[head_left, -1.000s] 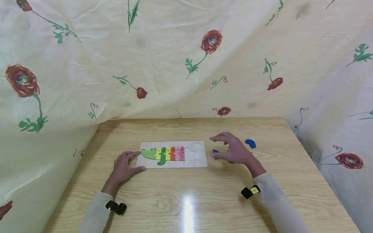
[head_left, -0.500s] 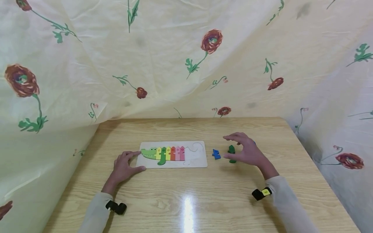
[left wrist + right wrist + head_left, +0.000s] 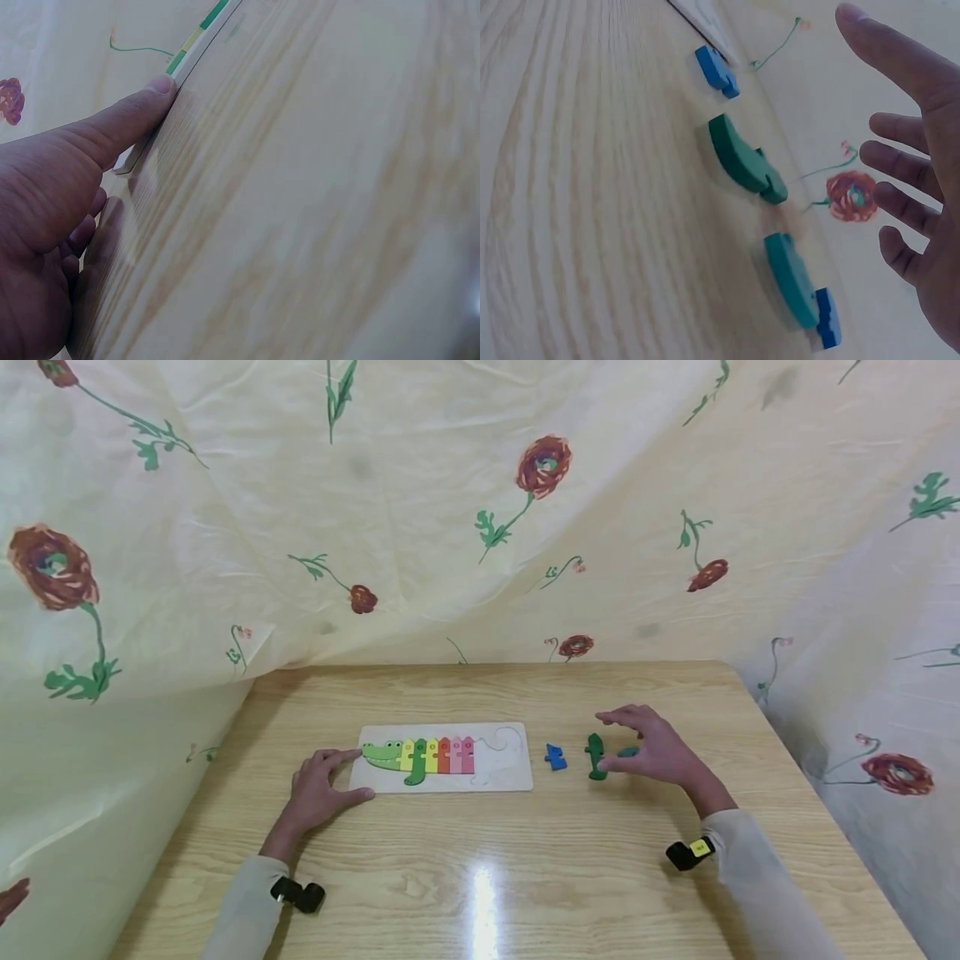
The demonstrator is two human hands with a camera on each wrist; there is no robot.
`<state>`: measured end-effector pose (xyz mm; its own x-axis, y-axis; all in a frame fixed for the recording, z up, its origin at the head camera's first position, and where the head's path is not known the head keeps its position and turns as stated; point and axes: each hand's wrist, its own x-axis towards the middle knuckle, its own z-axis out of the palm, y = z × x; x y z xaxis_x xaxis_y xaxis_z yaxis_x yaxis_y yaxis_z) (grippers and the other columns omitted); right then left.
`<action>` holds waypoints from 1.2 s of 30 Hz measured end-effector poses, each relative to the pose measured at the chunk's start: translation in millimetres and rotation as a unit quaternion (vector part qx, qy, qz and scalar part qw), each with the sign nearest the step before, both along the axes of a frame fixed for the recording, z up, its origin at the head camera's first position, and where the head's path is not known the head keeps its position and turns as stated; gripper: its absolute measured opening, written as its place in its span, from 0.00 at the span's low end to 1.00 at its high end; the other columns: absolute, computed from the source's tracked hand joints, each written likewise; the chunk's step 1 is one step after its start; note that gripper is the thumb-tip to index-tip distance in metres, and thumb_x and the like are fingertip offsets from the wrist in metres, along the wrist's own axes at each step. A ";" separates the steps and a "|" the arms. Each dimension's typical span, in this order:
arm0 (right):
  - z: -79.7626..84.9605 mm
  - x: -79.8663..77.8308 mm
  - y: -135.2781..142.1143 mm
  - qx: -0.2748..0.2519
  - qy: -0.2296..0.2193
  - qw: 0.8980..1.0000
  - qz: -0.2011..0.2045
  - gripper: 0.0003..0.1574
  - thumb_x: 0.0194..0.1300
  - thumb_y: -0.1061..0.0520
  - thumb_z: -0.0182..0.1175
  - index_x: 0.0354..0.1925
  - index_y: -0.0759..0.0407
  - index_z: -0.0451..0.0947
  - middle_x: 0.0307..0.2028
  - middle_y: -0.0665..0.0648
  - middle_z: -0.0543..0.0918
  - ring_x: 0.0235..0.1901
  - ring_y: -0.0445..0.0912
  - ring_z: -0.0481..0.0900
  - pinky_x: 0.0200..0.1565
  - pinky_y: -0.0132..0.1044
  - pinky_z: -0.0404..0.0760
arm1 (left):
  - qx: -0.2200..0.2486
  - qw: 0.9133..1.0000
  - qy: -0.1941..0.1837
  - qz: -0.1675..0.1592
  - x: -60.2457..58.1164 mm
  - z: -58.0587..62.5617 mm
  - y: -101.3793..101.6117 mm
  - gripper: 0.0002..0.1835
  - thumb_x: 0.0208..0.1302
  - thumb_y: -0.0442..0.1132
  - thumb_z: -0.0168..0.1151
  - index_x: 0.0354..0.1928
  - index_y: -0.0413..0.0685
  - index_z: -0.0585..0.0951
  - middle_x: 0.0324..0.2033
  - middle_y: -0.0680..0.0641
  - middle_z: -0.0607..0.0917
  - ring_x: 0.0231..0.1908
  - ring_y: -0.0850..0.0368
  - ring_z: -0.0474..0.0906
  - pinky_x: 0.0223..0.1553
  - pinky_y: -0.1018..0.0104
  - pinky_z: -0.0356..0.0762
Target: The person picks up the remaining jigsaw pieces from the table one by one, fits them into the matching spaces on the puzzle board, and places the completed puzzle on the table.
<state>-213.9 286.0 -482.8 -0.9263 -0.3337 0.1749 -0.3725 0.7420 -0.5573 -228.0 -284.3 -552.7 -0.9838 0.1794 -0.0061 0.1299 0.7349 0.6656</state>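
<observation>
L hand [image 3: 315, 789], thumb & index spread, is touching the croc puzzle board [image 3: 516, 762] lying toward the desk's [image 3: 420, 860] back edge. R hand [image 3: 660, 752] is hovering, fingers apart, part-hiding the teal pc [image 3: 627, 752]; green pc [image 3: 595, 750] & blue pc [image 3: 556, 758] are sitting boardward.

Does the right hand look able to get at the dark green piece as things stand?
Likely yes: the right hand holds nothing and hovers close to the dark green piece, with nothing visible between them.

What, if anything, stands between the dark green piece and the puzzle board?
The small blue piece does: it lies on the table between the dark green piece and the puzzle board, apart from both. Nothing else visible.
</observation>
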 end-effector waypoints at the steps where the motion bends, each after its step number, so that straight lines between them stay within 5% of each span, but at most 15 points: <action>1: -1.9 -0.9 1.2 0.004 -0.003 1.000 -0.001 0.49 0.53 0.43 0.80 0.68 0.58 0.75 0.58 0.59 0.78 0.59 0.57 0.69 0.48 0.59 0.74 | 0.000 1.000 0.000 0.000 0.0 -0.3 0.1 0.47 0.51 0.65 0.77 0.71 0.53 0.75 0.65 0.33 0.70 0.64 0.33 0.62 0.58 0.39 0.54; 15: -17.8 -7.4 8.4 0.046 -0.036 0.998 -0.009 0.56 0.49 0.35 0.80 0.69 0.58 0.74 0.61 0.66 0.76 0.64 0.66 0.65 0.58 0.70 0.67 | 0.005 1.000 0.003 -0.002 -0.1 0.2 0.1 0.47 0.50 0.65 0.77 0.71 0.54 0.75 0.65 0.33 0.70 0.64 0.33 0.62 0.57 0.39 0.54; 36: -36.2 -14.4 10.7 0.087 -0.044 0.995 -0.001 0.67 0.39 0.24 0.78 0.71 0.56 0.73 0.62 0.63 0.74 0.62 0.60 0.64 0.59 0.65 0.70 | 0.001 1.000 0.000 0.003 0.1 -0.2 -0.7 0.46 0.50 0.64 0.78 0.70 0.54 0.76 0.64 0.34 0.71 0.63 0.34 0.63 0.57 0.40 0.54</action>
